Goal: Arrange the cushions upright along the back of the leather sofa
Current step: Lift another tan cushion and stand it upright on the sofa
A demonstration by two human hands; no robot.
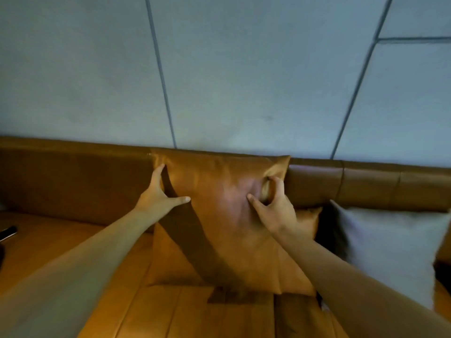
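Head view — both hands grip smooth tan cushion.

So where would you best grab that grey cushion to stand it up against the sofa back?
Probably by its two top corners, coming from the front. The grey cushion leans at the right of the tan cushion, its broad face towards the camera; its upper edge is free, so both hands can pinch there.

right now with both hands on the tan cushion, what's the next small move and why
Probably press the tan cushion back against the sofa back and let go. It already stands upright there, the left hand at its upper edge and the right hand pinching its front.
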